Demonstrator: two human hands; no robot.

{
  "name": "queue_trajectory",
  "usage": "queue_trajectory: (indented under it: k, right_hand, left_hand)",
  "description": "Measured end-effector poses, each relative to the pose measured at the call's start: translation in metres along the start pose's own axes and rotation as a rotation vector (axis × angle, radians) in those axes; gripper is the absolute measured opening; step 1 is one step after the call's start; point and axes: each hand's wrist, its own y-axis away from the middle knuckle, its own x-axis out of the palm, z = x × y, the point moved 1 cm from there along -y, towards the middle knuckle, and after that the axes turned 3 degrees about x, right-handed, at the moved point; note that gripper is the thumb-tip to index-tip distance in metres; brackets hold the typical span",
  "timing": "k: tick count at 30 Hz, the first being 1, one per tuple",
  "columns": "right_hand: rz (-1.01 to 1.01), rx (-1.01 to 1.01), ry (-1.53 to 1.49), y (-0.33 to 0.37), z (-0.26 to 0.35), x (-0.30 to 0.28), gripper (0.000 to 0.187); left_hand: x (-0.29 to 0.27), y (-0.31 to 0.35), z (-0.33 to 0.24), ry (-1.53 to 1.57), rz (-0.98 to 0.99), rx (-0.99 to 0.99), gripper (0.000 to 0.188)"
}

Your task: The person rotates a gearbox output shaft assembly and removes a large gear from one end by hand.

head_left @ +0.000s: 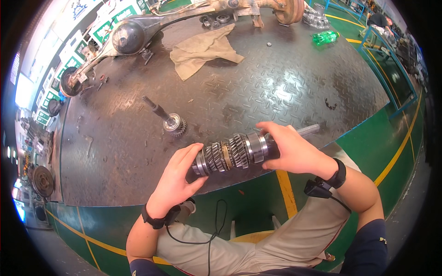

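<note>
A gearbox shaft with several helical gears [235, 152] lies level across my two hands at the near edge of the metal table. My left hand [177, 177] curves round its left end, thumb below and fingers on top. At the other end my right hand [292, 149] wraps over the collar, and a splined shaft tip sticks out beyond it to the right. One brass-coloured ring shows between the gears. Farther left, a smaller shaft with a gear at its base [172, 122] rests apart from both hands. Whether the held shaft touches the tabletop, I cannot tell.
A brown cloth [205, 49] lies toward the back, before a rusty axle housing [131, 36]. A green bottle [325, 37] is at the far right. A small dark chain-like ring [330, 105] and a nut [269, 44] lie on the steel table [124, 170]. Cables hang from my wrists.
</note>
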Motion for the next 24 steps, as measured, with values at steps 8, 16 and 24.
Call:
queue_trajectory:
  k: [8,16,24]
  right_hand:
    - [-0.028,-0.013,-0.003,0.003,0.002,0.002,0.087]
    - [-0.003,0.08,-0.01,0.001,0.005,0.005,0.093]
    - [-0.012,0.094,-0.015,0.004,0.008,0.005,0.099]
  left_hand:
    - [0.001,0.001,0.001,-0.012,-0.004,0.014,0.076]
    - [0.006,0.002,0.002,-0.026,-0.029,0.021,0.081]
    - [0.007,0.002,-0.002,-0.018,-0.031,0.004,0.076]
